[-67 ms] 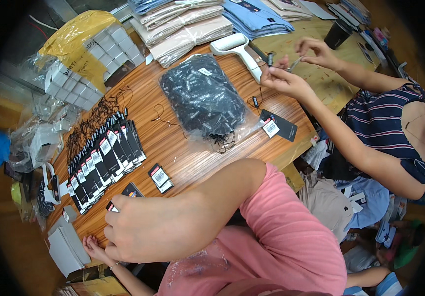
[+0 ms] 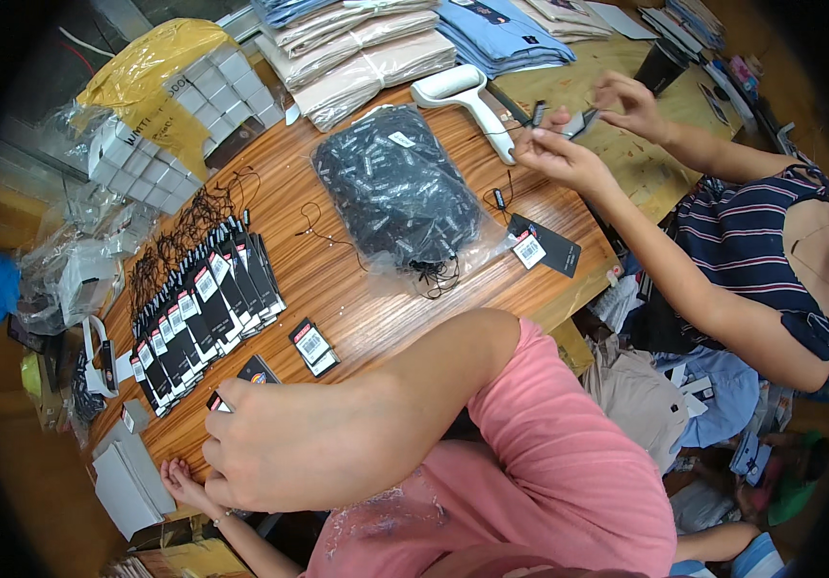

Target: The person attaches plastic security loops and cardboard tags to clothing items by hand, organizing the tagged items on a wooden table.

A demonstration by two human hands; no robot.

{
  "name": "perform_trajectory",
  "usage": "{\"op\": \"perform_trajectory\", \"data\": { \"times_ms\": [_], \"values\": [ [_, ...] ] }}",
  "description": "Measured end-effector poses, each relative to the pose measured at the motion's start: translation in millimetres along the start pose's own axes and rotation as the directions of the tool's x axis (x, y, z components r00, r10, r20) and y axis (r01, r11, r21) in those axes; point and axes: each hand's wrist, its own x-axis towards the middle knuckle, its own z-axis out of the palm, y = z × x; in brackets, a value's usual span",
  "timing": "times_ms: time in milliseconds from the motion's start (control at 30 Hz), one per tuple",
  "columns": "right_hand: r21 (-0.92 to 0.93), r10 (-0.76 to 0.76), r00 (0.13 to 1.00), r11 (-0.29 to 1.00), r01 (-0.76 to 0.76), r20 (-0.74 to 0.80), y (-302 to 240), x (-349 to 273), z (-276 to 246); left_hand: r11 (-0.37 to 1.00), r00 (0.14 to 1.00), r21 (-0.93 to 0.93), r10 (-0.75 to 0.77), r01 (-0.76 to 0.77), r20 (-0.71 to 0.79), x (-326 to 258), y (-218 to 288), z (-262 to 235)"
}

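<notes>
My right hand [image 2: 289, 448], back toward me, is closed at the left end of my bent arm. A small black hang tag [image 2: 219, 403] pokes out at its curled fingers, which are mostly hidden. Just beyond the knuckles lies another dark tag [image 2: 259, 371] with a round logo, partly covered by the hand. By the table's near left edge rests my left hand [image 2: 188, 486], fingers loosely apart and holding nothing. A single black tag with a white barcode label [image 2: 312, 347] lies past my right wrist. Farther left, several black tags [image 2: 205, 313] overlap in a row, black cords trailing behind.
A clear bag of black string fasteners [image 2: 395, 183] sits mid-table. Beyond stand folded garments [image 2: 366, 67], a white lint roller [image 2: 472, 101] and white boxes under yellow wrap [image 2: 159, 125]. At the right, a co-worker's hands [image 2: 578, 140] work above a black tag [image 2: 544, 246].
The co-worker's hands have shifted slightly, and a dark tag shows more plainly between them. Both my hands look unmoved.
</notes>
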Motion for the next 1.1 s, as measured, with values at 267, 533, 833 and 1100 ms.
{"op": "perform_trajectory", "data": {
  "times_ms": [267, 533, 833, 1100],
  "values": [
    [-0.046, 0.013, 1.0, 0.999, -0.012, 0.015, -5, 0, -1, 0.999, 1.0, 0.024, -0.028, 0.028, 0.006, 4, -9, -6],
    [0.088, 0.02, 1.0, 0.996, -0.02, -0.003, 9, 6, 11, 0.999, 0.999, 0.034, -0.015, 0.016, -0.031, -7, 22, 19],
    [0.082, 0.006, 0.994, 0.996, -0.016, 0.112, 28, 22, 18, 0.999, 0.997, 0.032, 0.039, -0.037, -0.068, -23, 51, 29],
    [0.06, 0.109, 0.973, 0.991, -0.123, 0.204, 39, 28, 15, 0.998, 0.999, 0.065, -0.023, 0.024, -0.026, -8, 25, 15]
  ]
}}
